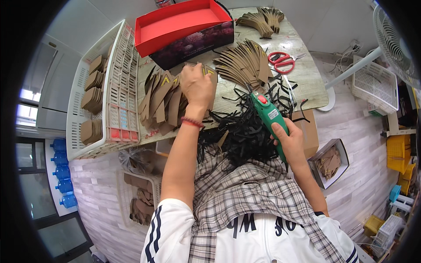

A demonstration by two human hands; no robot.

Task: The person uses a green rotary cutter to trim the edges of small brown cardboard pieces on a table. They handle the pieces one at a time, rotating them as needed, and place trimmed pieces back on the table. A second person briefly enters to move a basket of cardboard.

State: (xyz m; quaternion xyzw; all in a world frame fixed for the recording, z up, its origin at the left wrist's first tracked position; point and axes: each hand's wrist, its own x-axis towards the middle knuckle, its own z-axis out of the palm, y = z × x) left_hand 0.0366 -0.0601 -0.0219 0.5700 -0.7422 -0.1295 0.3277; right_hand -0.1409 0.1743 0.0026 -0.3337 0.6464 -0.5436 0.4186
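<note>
My right hand point(287, 138) is wrapped round a green handheld electric cutter point(268, 111) with a red button. Its tip points up and away from me, over a heap of black strips point(241, 131) that spills off the table's near edge towards my lap. At the left, my left hand point(196, 85) is closed, its fingers curled down on a fanned pile of flat brown pieces point(160, 98), some with yellow marks. What its fingertips pinch is hidden. Further right lies a second fan of brown pieces point(243, 63), beside red-handled scissors point(285, 62).
A red open box point(184, 24) rests on a dark flowered box point(193, 46) behind the pile. Left stands a white plastic basket point(120, 87) with brown stacks. More brown pieces point(261, 22) lie at the table's far end. A fan point(392, 41) and an open carton point(344, 168) are right.
</note>
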